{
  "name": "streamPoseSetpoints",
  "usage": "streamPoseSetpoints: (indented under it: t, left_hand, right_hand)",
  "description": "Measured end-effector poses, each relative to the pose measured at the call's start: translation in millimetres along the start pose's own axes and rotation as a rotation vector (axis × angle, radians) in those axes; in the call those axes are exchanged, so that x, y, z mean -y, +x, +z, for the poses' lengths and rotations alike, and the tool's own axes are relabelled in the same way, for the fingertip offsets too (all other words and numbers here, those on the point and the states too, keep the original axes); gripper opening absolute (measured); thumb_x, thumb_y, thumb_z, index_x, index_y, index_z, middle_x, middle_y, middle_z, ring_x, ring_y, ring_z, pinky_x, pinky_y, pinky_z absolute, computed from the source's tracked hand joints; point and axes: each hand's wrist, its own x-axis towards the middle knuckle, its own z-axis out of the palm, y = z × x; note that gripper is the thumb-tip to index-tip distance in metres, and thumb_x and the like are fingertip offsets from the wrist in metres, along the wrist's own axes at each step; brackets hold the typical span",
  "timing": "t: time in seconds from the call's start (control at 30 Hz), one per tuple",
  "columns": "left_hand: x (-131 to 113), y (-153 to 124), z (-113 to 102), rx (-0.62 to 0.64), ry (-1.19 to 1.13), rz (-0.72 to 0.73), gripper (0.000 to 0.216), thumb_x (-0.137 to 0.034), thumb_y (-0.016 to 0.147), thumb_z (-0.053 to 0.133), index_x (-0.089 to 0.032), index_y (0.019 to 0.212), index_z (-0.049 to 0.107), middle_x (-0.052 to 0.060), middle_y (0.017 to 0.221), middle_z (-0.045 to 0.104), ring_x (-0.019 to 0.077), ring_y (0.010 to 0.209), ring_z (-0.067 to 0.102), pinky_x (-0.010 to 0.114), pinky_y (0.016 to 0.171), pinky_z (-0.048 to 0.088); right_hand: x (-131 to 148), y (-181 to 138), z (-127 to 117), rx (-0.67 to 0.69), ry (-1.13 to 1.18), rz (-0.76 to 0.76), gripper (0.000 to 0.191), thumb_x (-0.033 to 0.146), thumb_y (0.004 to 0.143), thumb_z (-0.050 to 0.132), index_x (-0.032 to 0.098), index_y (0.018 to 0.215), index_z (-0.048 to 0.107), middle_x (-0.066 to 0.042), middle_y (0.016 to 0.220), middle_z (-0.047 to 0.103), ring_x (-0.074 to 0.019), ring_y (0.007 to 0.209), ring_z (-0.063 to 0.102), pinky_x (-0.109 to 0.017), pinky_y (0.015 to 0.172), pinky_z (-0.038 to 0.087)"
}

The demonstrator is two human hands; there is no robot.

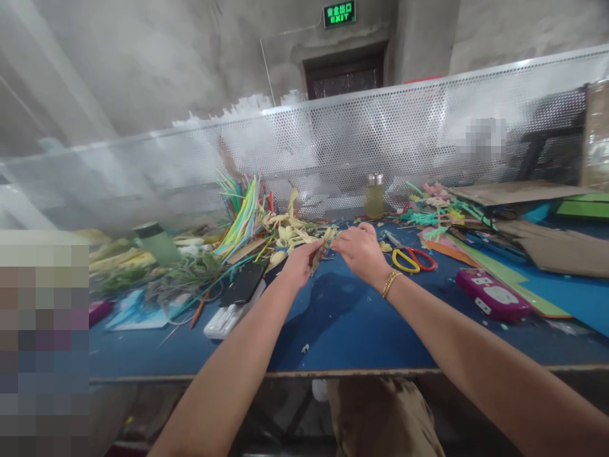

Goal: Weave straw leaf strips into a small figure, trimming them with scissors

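Observation:
Both my hands meet above the middle of the blue table (333, 324). My left hand (299, 263) is closed in a pinch on a thin dried leaf strip (320, 249), and my right hand (362, 252), with a gold bracelet on the wrist, is closed on the strip's other end. Just behind them lies a heap of pale dried leaves and husk pieces (290, 233). A bundle of coloured strips (240, 219) leans to the left of that heap.
Yellow and red scissors (413, 259) lie right of my hands, and a pink device (492, 297) sits further right. A black phone (243, 283) and a white case (228, 318) lie left. A jar (375, 195) stands by the perforated metal screen (428, 133). Cardboard and green sheets cover the right side.

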Motion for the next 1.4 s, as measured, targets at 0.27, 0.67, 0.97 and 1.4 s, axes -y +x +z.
streamPoseSetpoints:
  t: [0.27,0.67,0.97,1.4]
  left_hand:
    - [6,4,-9,0.113,0.291,0.213,0.03,-0.046,0.069,0.073,-0.016,0.066,0.067,0.002,0.055,0.057,0.0095,0.046,0.046,0.023,0.044,0.03]
    - [5,4,-3,0.052,0.146,0.243,0.028,-0.038,0.069,0.075,-0.016,0.078,0.059,0.003,0.066,0.064,0.0127,0.06,0.061,0.02,0.049,0.035]
    - [4,-3,0,0.14,0.192,0.268,0.029,-0.041,0.067,0.076,-0.017,0.073,0.06,0.003,0.066,0.064,0.0142,0.062,0.062,0.02,0.047,0.03]
    - [1,-6,1,0.232,0.269,0.323,0.018,-0.024,0.069,0.071,-0.017,0.086,0.073,0.004,0.076,0.069,0.0152,0.073,0.059,0.024,0.07,0.042]
  right_hand:
    - [2,0,2,0.015,0.057,0.019,0.024,0.029,0.093,0.049,0.028,0.084,0.071,-0.001,0.092,0.066,-0.0193,0.091,0.047,-0.038,0.082,0.022]
    - [-1,-1,10,-0.018,0.091,0.096,0.026,0.034,0.093,0.048,0.028,0.086,0.071,-0.003,0.086,0.065,-0.0197,0.087,0.048,-0.036,0.081,0.023]
    - [5,1,3,0.021,0.128,0.102,0.025,0.021,0.09,0.049,0.028,0.085,0.073,-0.003,0.081,0.064,-0.0185,0.083,0.048,-0.036,0.077,0.022]
    - [-8,0,5,-0.05,0.234,0.28,0.012,0.035,0.085,0.06,0.026,0.086,0.068,0.0,0.083,0.07,-0.0185,0.083,0.056,-0.035,0.081,0.026]
